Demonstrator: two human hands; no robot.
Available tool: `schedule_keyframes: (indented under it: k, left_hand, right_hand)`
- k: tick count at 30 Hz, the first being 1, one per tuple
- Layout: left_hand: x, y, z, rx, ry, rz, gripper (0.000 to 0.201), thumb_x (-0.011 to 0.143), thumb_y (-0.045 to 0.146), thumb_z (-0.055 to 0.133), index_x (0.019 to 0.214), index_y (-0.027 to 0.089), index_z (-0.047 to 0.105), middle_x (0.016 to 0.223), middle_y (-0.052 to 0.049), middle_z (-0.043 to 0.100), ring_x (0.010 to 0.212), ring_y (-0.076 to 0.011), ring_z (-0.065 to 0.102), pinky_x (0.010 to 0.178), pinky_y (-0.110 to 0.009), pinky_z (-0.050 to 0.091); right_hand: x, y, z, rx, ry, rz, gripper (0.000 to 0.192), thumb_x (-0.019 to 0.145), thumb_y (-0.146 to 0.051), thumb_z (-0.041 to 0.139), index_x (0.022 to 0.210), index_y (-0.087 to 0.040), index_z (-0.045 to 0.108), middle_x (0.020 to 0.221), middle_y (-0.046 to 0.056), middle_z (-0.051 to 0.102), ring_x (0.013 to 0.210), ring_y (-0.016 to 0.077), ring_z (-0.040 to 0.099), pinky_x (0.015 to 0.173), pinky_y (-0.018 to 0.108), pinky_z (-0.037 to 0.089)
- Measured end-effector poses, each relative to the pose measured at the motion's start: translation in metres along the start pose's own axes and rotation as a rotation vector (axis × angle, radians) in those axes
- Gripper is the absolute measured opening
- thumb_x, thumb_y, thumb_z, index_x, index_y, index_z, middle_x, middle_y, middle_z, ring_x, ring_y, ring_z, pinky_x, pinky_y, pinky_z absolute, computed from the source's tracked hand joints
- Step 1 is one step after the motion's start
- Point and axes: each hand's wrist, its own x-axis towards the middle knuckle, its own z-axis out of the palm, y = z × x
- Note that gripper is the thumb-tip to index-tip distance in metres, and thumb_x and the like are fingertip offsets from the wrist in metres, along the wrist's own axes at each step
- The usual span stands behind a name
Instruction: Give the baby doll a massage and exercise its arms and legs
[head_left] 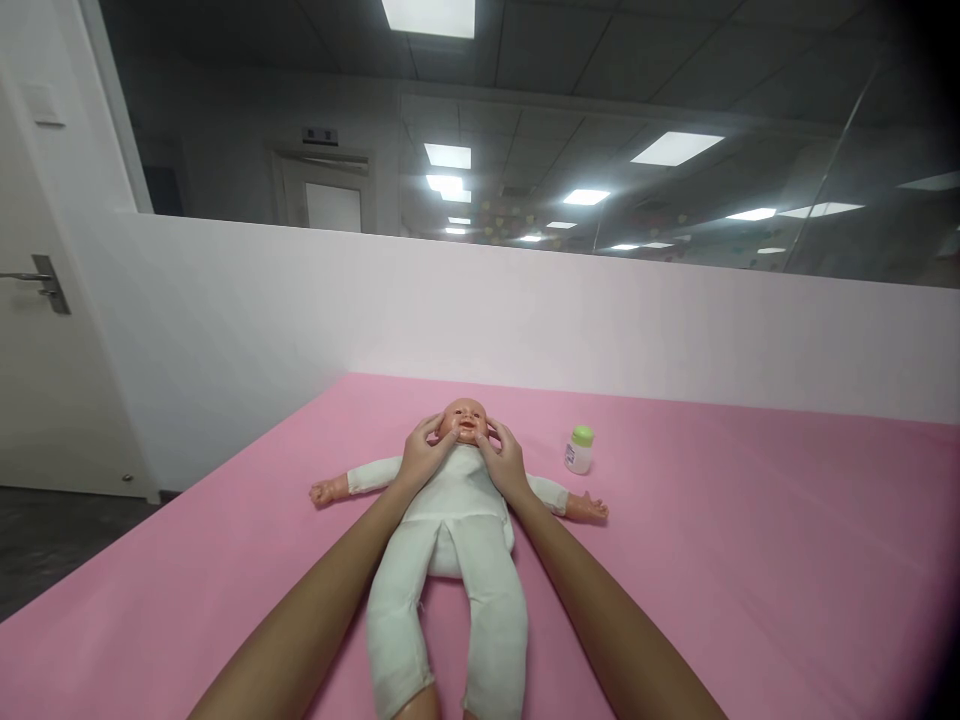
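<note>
A baby doll with a white cloth body lies on its back on the pink surface, its head away from me and its arms spread. My left hand cups one side of the doll's head, the thumb resting by the cheek and chin. On the other side my right hand mirrors it, fingers curled round behind the cheek and thumb near the mouth. Both forearms reach along either side of the torso. The fingertips behind the head are partly hidden. To the right of the head stands a small bottle with a green cap.
The pink-covered table meets a low white wall at the back. Above that wall, a glass pane shows ceiling lights. A door with a metal handle is at the left, beside dark floor.
</note>
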Motion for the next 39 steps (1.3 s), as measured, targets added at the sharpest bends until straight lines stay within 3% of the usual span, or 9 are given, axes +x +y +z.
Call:
schedule_keyframes:
  k: [4, 15, 34, 39]
  left_hand:
    - [0.001, -0.001, 0.000, 0.009, -0.002, 0.015, 0.049, 0.090, 0.047, 0.067, 0.128, 0.016, 0.070, 0.139, -0.014, 0.064, 0.133, -0.0280, 0.057, 0.113, -0.041, 0.045]
    - [-0.001, 0.002, -0.001, 0.007, -0.002, -0.018, 0.057, 0.085, 0.043, 0.075, 0.132, 0.013, 0.066, 0.144, -0.016, 0.060, 0.136, -0.0293, 0.054, 0.111, -0.038, 0.047]
    - [-0.003, 0.008, -0.001, -0.015, 0.000, -0.025, 0.056, 0.081, 0.043, 0.079, 0.129, 0.016, 0.068, 0.142, -0.014, 0.062, 0.135, -0.0308, 0.055, 0.108, -0.039, 0.049]
    - [0.000, 0.005, -0.001, -0.006, -0.010, 0.000, 0.048, 0.089, 0.043, 0.069, 0.129, 0.015, 0.069, 0.140, -0.014, 0.064, 0.133, -0.0284, 0.057, 0.113, -0.041, 0.045]
  right_hand:
    - [0.000, 0.001, 0.000, -0.002, 0.009, 0.002, 0.045, 0.093, -0.049, 0.056, 0.125, -0.020, 0.067, 0.131, 0.013, 0.067, 0.122, 0.0290, 0.063, 0.105, 0.045, 0.051]
    - [0.000, 0.001, 0.000, 0.025, -0.004, 0.021, 0.051, 0.086, -0.048, 0.068, 0.128, -0.020, 0.065, 0.135, 0.013, 0.065, 0.124, 0.0303, 0.062, 0.105, 0.046, 0.053]
    - [-0.003, -0.003, -0.001, 0.006, -0.010, 0.012, 0.054, 0.084, -0.048, 0.071, 0.130, -0.020, 0.063, 0.134, 0.012, 0.064, 0.125, 0.0282, 0.060, 0.107, 0.044, 0.051]
    - [-0.001, -0.002, -0.001, -0.019, 0.000, 0.003, 0.044, 0.093, -0.047, 0.058, 0.127, -0.020, 0.065, 0.132, 0.011, 0.065, 0.124, 0.0275, 0.061, 0.108, 0.044, 0.049]
